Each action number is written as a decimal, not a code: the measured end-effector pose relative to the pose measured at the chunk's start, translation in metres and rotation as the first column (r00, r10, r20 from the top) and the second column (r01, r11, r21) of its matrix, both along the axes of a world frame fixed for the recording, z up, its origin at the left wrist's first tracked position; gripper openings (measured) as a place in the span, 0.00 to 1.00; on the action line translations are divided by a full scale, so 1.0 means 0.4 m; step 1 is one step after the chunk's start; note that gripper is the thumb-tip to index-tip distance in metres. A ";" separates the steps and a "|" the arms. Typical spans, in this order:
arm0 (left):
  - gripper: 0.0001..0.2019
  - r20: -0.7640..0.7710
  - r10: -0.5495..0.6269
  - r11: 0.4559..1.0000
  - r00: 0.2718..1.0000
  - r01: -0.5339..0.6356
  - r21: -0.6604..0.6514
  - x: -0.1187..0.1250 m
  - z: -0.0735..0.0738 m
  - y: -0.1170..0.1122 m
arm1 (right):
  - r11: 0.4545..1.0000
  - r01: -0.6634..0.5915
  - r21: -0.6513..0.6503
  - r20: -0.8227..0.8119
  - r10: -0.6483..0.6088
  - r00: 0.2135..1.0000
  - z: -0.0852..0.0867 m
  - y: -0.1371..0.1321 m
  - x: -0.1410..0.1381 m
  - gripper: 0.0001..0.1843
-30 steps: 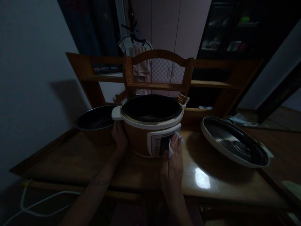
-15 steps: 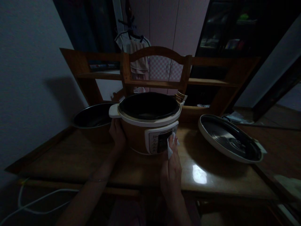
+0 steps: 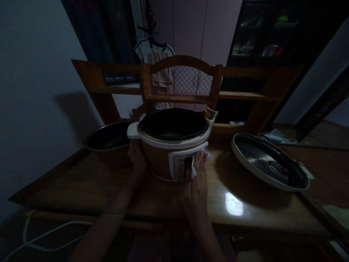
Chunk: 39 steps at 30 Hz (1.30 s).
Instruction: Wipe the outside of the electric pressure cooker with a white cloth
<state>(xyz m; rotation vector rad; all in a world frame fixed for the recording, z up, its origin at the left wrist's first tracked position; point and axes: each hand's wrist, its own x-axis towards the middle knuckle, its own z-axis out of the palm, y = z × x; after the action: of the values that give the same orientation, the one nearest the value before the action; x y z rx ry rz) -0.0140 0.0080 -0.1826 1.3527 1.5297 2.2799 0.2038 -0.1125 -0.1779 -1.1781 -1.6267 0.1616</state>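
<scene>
An electric cooker, tan with a white rim and a dark opening, stands lidless on the wooden desk. My left hand is at its left side, just under the white handle, with the fingers partly hidden and curled against the body. In my right hand a white tissue is pressed to the right part of the control panel, fingers stretched upward over it. Left of the cooker sits a dark inner pot. To the right, the round lid rests tilted, its dark inside facing up.
A wooden shelf rack rises along the back of the desk. A white cord loops below the front left edge. Behind stand a pink wardrobe and clothes on a hanger. A wall borders the left.
My right hand has slid a little left and down over the control panel with the tissue. My left hand stays at the cooker's side. The view has shifted slightly.
</scene>
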 end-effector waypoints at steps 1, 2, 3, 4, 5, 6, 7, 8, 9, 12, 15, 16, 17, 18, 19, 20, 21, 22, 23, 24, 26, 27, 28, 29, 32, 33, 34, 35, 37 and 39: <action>0.20 0.000 0.000 1.000 1.000 0.000 -0.001 0.000 0.000 0.001 | 1.000 0.006 0.002 0.009 -0.006 1.000 -0.003 0.000 -0.001 0.35; 0.20 -0.002 0.002 1.000 1.000 -0.002 -0.003 -0.001 -0.001 0.001 | 1.000 0.010 0.003 0.014 -0.010 1.000 -0.006 -0.001 -0.001 0.36; 0.21 -0.004 0.005 1.000 1.000 -0.005 -0.004 -0.002 -0.002 0.002 | 1.000 0.013 0.006 0.018 -0.013 1.000 -0.008 -0.002 -0.001 0.36; 0.20 -0.006 0.011 1.000 1.000 -0.011 -0.005 -0.003 -0.003 0.003 | 1.000 0.016 0.006 0.023 -0.016 1.000 -0.010 -0.004 -0.001 0.36; 0.20 -0.010 0.014 1.000 1.000 -0.014 -0.006 -0.004 -0.004 0.003 | 1.000 0.018 0.006 0.029 -0.019 0.999 -0.011 -0.005 0.000 0.36; 0.20 -0.014 0.018 1.000 1.000 -0.018 -0.007 -0.005 -0.004 0.003 | 1.000 0.021 0.007 0.035 -0.021 0.999 -0.012 -0.006 0.001 0.36; 0.20 -0.019 0.021 1.000 1.000 -0.021 -0.007 -0.005 -0.005 0.003 | 1.000 0.023 0.004 0.040 -0.023 0.999 -0.014 -0.007 0.002 0.36; 0.20 -0.025 0.023 1.000 0.999 -0.023 -0.008 -0.006 -0.004 0.003 | 1.000 0.025 0.000 0.043 -0.025 0.999 -0.015 -0.008 0.003 0.36; 0.20 -0.029 0.026 1.000 0.999 -0.027 -0.008 -0.006 -0.004 0.002 | 1.000 0.027 -0.002 0.042 -0.027 0.999 -0.017 -0.009 0.004 0.36; 0.20 -0.030 0.037 0.999 0.999 -0.038 -0.012 -0.006 -0.004 0.001 | 0.999 0.038 0.002 0.041 -0.038 0.998 -0.021 -0.011 0.005 0.36; 0.20 -0.027 0.030 0.999 0.999 -0.031 -0.018 -0.007 -0.007 0.002 | 0.999 0.036 0.005 0.038 -0.036 0.999 -0.024 -0.015 0.006 0.36; 0.20 -0.027 0.027 0.999 0.999 -0.028 -0.017 -0.007 -0.007 0.002 | 0.999 0.033 0.002 0.035 -0.033 0.999 -0.025 -0.017 0.006 0.36; 0.20 -0.028 0.028 0.999 0.999 -0.029 -0.016 -0.008 -0.008 0.003 | 0.999 0.034 0.001 0.029 -0.034 0.999 -0.025 -0.018 0.006 0.36; 0.20 -0.029 0.031 0.999 0.999 -0.031 -0.015 -0.008 -0.008 0.003 | 0.999 0.035 0.001 0.025 -0.035 0.999 -0.026 -0.019 0.006 0.36; 0.20 -0.029 0.033 0.999 0.999 -0.033 -0.016 -0.008 -0.007 0.002 | 0.999 0.036 -0.002 0.020 -0.036 0.999 -0.027 -0.019 0.005 0.36; 0.20 -0.031 0.035 0.999 0.999 -0.035 -0.018 -0.008 -0.006 0.002 | 0.999 0.035 -0.002 0.015 -0.035 0.999 -0.029 -0.020 0.005 0.36; 0.20 -0.035 0.036 0.999 0.999 -0.037 -0.019 -0.007 -0.005 0.001 | 0.999 0.034 0.001 0.010 -0.034 0.999 -0.031 -0.020 0.005 0.36; 0.20 -0.038 0.034 0.999 0.999 -0.035 -0.017 -0.006 -0.004 -0.001 | 0.999 0.032 0.002 0.007 -0.032 0.999 -0.033 -0.021 0.005 0.36; 0.19 -0.041 0.028 0.999 0.999 -0.029 -0.015 -0.005 -0.002 -0.002 | 1.000 0.030 0.002 0.007 -0.030 1.000 -0.035 -0.021 0.004 0.36; 0.19 -0.042 0.022 1.000 0.999 -0.023 -0.012 -0.003 0.000 -0.003 | 1.000 0.030 0.001 0.008 -0.030 1.000 -0.036 -0.022 0.004 0.35; 0.19 -0.036 0.013 1.000 0.999 -0.013 -0.007 -0.001 0.002 -0.005 | 0.999 0.033 -0.001 0.005 -0.033 0.999 -0.038 -0.023 0.002 0.35; 0.19 -0.029 0.012 1.000 1.000 -0.012 -0.005 0.000 0.003 -0.005 | 1.000 0.030 -0.008 -0.006 -0.030 1.000 -0.039 -0.023 0.001 0.35; 0.20 -0.024 0.013 1.000 1.000 -0.013 -0.005 0.001 0.003 -0.004 | 1.000 0.024 -0.014 -0.024 -0.024 0.999 -0.039 -0.024 0.000 0.35; 0.20 -0.022 0.018 1.000 1.000 -0.018 -0.007 0.000 0.002 -0.003 | 1.000 0.015 -0.024 -0.047 -0.016 0.999 -0.038 -0.024 -0.001 0.34; 0.21 -0.022 0.026 1.000 0.999 -0.026 -0.014 -0.004 -0.002 0.000 | 0.998 -0.014 -0.057 -0.112 0.008 0.994 -0.035 -0.023 -0.005 0.33; 0.22 -0.024 0.026 0.999 0.999 -0.026 -0.019 -0.005 -0.004 0.001 | 0.998 -0.021 -0.058 -0.122 0.014 0.992 -0.034 -0.022 -0.006 0.33; 0.22 -0.027 0.025 0.999 0.999 -0.025 -0.024 -0.007 -0.005 0.002 | 0.998 -0.025 -0.057 -0.127 0.018 0.992 -0.031 -0.020 -0.006 0.32; 0.22 -0.027 0.022 0.999 0.999 -0.022 -0.027 -0.008 -0.006 0.002 | 0.998 -0.028 -0.055 -0.127 0.021 0.992 -0.028 -0.018 -0.006 0.32; 0.22 -0.023 0.015 1.000 1.000 -0.016 -0.025 -0.008 -0.006 0.002 | 0.999 -0.024 -0.047 -0.121 0.019 0.992 -0.021 -0.014 -0.005 0.32; 0.22 -0.021 0.010 1.000 1.000 -0.010 -0.015 -0.006 -0.004 0.001 | 0.999 -0.022 -0.041 -0.113 0.018 0.993 -0.012 -0.010 -0.005 0.32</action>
<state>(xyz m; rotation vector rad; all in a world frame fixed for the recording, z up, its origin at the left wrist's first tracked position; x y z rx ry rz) -0.0163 0.0082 -0.1844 1.3721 1.5605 2.2623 0.2018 -0.1165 -0.1829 -1.1643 -1.5431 0.2717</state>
